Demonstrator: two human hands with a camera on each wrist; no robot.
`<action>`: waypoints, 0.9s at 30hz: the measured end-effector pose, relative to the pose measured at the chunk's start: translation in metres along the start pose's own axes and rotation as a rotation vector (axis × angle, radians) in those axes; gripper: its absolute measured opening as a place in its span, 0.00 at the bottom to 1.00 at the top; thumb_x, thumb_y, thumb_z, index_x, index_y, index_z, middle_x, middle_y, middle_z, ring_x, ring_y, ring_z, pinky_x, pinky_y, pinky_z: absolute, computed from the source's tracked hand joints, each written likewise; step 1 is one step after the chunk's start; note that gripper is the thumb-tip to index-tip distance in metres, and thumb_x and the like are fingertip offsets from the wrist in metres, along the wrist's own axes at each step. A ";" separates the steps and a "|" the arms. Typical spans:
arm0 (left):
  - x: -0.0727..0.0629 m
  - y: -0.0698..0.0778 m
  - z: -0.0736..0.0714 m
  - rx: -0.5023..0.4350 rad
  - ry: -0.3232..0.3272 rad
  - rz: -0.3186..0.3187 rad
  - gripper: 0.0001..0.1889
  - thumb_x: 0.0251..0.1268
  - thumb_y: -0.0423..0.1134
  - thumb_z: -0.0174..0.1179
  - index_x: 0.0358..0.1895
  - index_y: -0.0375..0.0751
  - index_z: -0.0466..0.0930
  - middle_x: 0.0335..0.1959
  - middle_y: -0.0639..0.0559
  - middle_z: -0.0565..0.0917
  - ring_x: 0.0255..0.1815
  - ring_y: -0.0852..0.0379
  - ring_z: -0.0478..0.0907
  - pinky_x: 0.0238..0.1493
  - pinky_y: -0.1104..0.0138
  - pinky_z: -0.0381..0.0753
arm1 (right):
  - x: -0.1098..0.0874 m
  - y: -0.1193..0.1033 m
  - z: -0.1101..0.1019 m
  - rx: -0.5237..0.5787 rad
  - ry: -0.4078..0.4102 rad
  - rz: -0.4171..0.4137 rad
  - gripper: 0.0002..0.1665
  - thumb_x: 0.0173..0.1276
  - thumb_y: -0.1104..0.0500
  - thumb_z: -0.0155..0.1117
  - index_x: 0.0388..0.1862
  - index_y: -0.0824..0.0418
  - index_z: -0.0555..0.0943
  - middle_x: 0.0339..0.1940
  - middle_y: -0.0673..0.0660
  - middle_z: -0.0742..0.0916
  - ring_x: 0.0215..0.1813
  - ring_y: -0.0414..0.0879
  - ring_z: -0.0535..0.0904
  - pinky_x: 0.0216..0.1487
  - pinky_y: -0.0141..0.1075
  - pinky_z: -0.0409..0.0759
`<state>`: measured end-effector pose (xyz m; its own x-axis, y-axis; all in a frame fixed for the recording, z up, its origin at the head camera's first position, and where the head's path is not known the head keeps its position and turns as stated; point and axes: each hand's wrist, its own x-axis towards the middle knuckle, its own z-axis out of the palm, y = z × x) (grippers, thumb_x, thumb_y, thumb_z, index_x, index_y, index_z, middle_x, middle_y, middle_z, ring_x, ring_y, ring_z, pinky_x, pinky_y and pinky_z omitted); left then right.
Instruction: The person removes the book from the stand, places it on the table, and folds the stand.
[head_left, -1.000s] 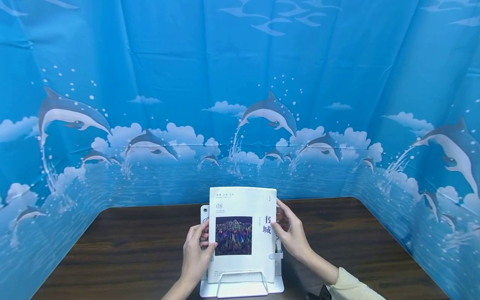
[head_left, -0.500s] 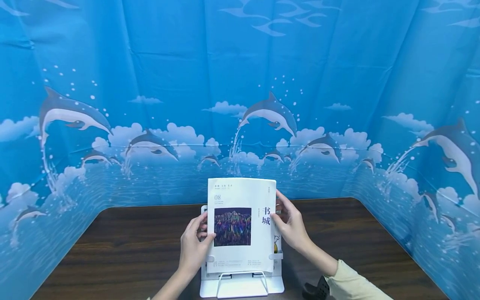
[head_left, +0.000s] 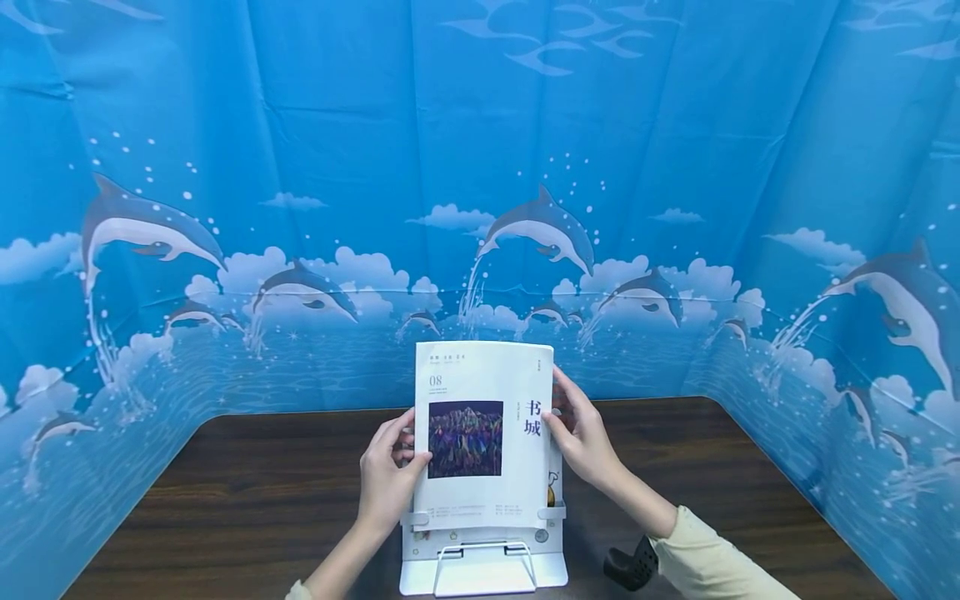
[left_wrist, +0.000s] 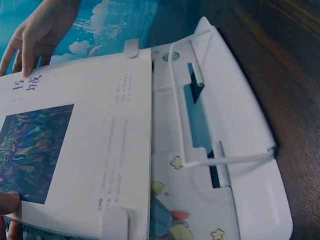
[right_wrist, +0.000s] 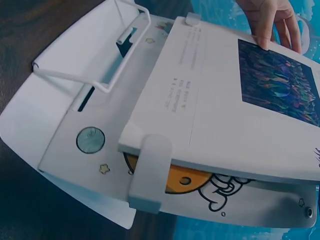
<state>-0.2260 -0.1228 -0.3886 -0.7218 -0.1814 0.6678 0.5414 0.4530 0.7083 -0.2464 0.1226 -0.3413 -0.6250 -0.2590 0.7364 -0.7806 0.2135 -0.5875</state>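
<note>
A white-covered book (head_left: 480,496) with a dark colourful picture stands in front of a white bookstand (head_left: 408,575). My left hand (head_left: 386,479) holds its left edge, thumb on the cover and fingers behind. On the opposite edge, my right hand (head_left: 588,437) grips it the same way. Two side clips (left_wrist: 115,223) overlap the cover near its lower corners. The book's bottom edge sits above the stand's wire bar (head_left: 487,547), apart from it. In the right wrist view, cartoon prints on the stand's back plate (right_wrist: 270,200) show beside the book.
The stand rests on a dark wood-grain table (head_left: 247,500), near its front edge. A black perforated object (head_left: 630,567) lies by the right sleeve (head_left: 712,558). A blue dolphin-print curtain (head_left: 337,167) hangs behind the table and along both sides.
Both hands have raised the book along the stand. Its bottom edge has gone from behind the wire bar to above it, uncovering the lower back plate. The stand has stayed put.
</note>
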 end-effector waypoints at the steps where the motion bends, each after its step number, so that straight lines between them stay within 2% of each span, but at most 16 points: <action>1: 0.001 0.001 0.000 -0.004 0.004 0.007 0.30 0.37 0.16 0.65 0.52 0.30 0.74 0.42 0.43 0.78 0.35 0.55 0.73 0.30 0.72 0.80 | 0.001 -0.001 0.000 -0.007 -0.004 -0.008 0.35 0.58 0.81 0.51 0.65 0.77 0.55 0.42 0.71 0.76 0.39 0.61 0.76 0.32 0.42 0.80; 5: 0.005 0.004 0.000 0.001 0.015 0.027 0.29 0.38 0.16 0.65 0.52 0.30 0.75 0.42 0.43 0.78 0.36 0.55 0.73 0.31 0.72 0.80 | 0.004 -0.002 -0.002 -0.048 -0.006 -0.047 0.35 0.58 0.81 0.51 0.65 0.78 0.55 0.42 0.70 0.75 0.37 0.59 0.76 0.30 0.40 0.80; 10: 0.011 0.008 -0.001 -0.026 0.036 0.071 0.29 0.39 0.17 0.65 0.53 0.30 0.75 0.43 0.42 0.78 0.37 0.54 0.75 0.31 0.66 0.81 | 0.008 -0.005 -0.005 -0.073 -0.004 -0.082 0.36 0.58 0.81 0.51 0.65 0.78 0.54 0.42 0.71 0.75 0.37 0.58 0.76 0.30 0.40 0.80; 18: 0.018 0.019 -0.004 0.001 0.013 0.102 0.30 0.40 0.17 0.65 0.54 0.31 0.74 0.45 0.43 0.77 0.38 0.55 0.75 0.33 0.70 0.80 | 0.014 -0.013 -0.008 -0.065 0.012 -0.065 0.36 0.59 0.80 0.51 0.66 0.77 0.52 0.43 0.71 0.74 0.37 0.59 0.75 0.28 0.43 0.80; 27: 0.020 0.027 -0.007 0.004 -0.002 0.123 0.31 0.39 0.17 0.65 0.55 0.30 0.73 0.46 0.42 0.77 0.38 0.55 0.75 0.32 0.72 0.80 | 0.016 -0.012 -0.012 -0.052 0.024 -0.064 0.36 0.58 0.81 0.51 0.66 0.77 0.53 0.42 0.70 0.75 0.36 0.58 0.75 0.28 0.40 0.81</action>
<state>-0.2232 -0.1207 -0.3546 -0.6510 -0.1226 0.7492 0.6241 0.4755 0.6200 -0.2473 0.1274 -0.3182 -0.5727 -0.2513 0.7803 -0.8175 0.2463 -0.5207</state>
